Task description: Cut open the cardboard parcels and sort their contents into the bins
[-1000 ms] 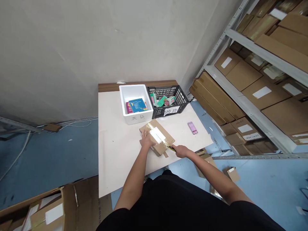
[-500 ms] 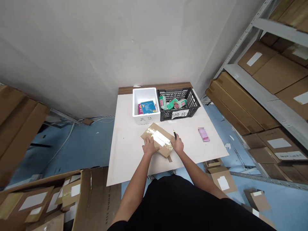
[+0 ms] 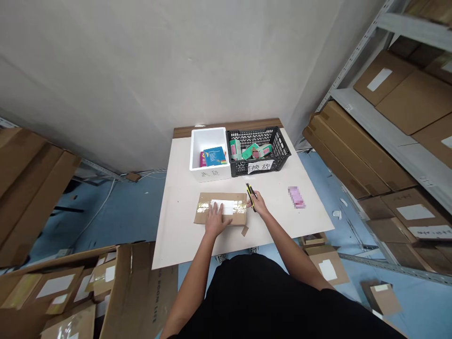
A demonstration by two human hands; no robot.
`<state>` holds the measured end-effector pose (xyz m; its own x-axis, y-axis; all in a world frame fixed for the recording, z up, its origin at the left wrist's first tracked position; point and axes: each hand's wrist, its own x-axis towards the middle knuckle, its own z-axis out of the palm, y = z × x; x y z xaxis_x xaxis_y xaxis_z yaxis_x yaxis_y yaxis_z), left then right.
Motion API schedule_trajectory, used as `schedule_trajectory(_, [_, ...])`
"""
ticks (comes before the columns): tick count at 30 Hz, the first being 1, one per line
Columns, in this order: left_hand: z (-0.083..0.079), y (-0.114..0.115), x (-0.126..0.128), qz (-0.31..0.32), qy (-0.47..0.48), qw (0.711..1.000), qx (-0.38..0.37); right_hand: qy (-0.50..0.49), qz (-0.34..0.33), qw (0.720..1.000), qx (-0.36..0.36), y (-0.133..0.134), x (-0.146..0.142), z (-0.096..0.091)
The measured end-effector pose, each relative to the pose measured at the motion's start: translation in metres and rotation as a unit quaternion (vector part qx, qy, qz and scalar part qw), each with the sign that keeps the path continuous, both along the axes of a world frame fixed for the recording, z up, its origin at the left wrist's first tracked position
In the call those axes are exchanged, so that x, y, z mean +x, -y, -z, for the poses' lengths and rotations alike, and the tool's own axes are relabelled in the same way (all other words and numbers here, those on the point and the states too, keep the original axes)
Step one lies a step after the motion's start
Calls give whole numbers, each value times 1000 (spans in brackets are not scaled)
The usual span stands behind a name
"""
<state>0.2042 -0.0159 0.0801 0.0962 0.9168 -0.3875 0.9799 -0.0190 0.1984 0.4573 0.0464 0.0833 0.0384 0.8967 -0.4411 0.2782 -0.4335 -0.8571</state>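
Observation:
A taped cardboard box [image 3: 204,215] with a white label lies flat on the white table [image 3: 176,235]. My left hand [image 3: 214,221] rests on its top, fingers spread over the label and the near edge. Just off the box's right end, my right hand [image 3: 258,203] is closed around a yellow and black box cutter [image 3: 251,194], held pointing up and away from me. Whether its blade is out is too small to tell. A small brown flap [image 3: 245,230] sticks out at the box's near right corner.
Behind the box stand a white foam bin [image 3: 211,174] holding books and a black plastic crate [image 3: 278,162] with green and pink packages. A blurred pink item [image 3: 296,197] lies on the right. Shelves of cartons [image 3: 399,103] rise at right; a large carton of boxes [image 3: 141,287] stands lower left.
The box has turned from a slant to lie nearly square with the table. My right hand has come off its right end, and the cutter now shows more fully. My left hand stays on top.

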Motion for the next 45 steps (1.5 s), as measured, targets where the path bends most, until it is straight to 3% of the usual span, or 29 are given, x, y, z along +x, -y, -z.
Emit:
schedule_trajectory(3, [3,-14,0,88,49,994,-51,7,14,999,-28,29,18,-1])
schedule_trajectory(7, [8,-21,11,79,25,994,-75,71,-24,996,-47,50,26,-4])
schedule_trajectory(16, [11,-19,16,73,14,996,-55,180,-126,974,-58,43,5,-13])
schedule_trajectory(21, [14,-17,16,77,8,996,-48,269,-114,955,-47,45,-5,-13])
schedule_trajectory(31, [27,-20,14,90,-7,995,-46,252,-147,954,-71,37,0,-19])
schedule_trajectory(45, [34,-24,11,95,-17,994,-54,177,-115,973,-88,61,1,-20])
